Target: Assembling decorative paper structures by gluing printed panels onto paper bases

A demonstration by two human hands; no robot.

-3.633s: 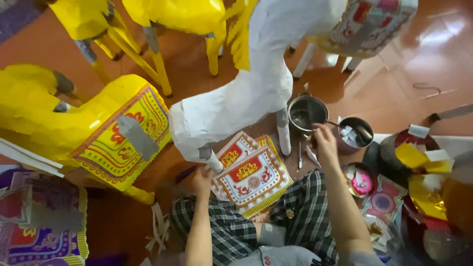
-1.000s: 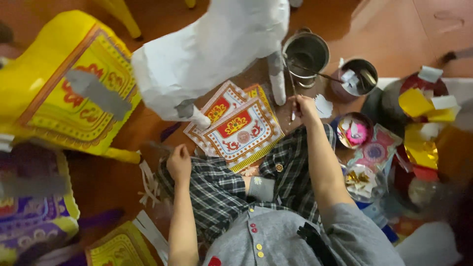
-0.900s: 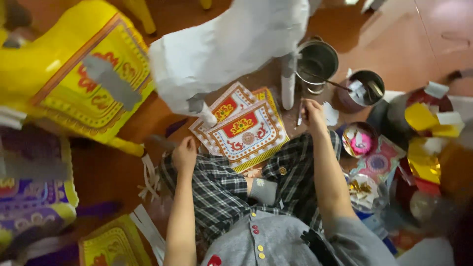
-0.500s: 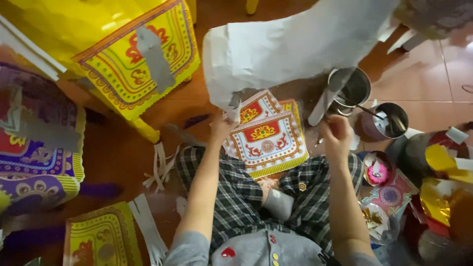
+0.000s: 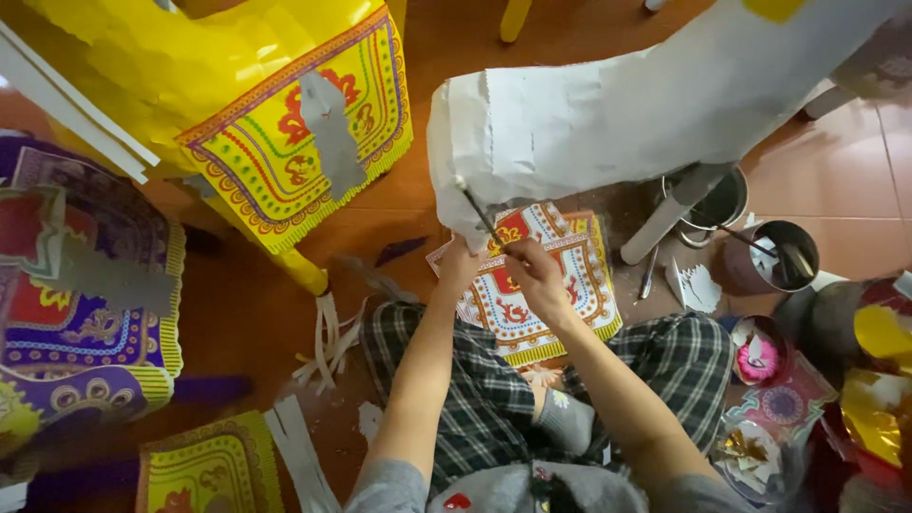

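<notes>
We wear a grey top (image 5: 494, 486) with short sleeves that end just above the elbows, so both forearms are bare down to the left hand (image 5: 457, 269) and the right hand (image 5: 535, 275). A small red mark (image 5: 457, 501) sits on the chest of the top, left of its dark collar opening. Beyond the top, toward the hands, come our trousers (image 5: 484, 399), checked in black, dark green and white, loose and creased over both folded legs. Between the trouser legs, right of the red mark and farther out, one grey sock (image 5: 567, 421) shows. We see no rings, watch or bracelets on either wrist.
</notes>
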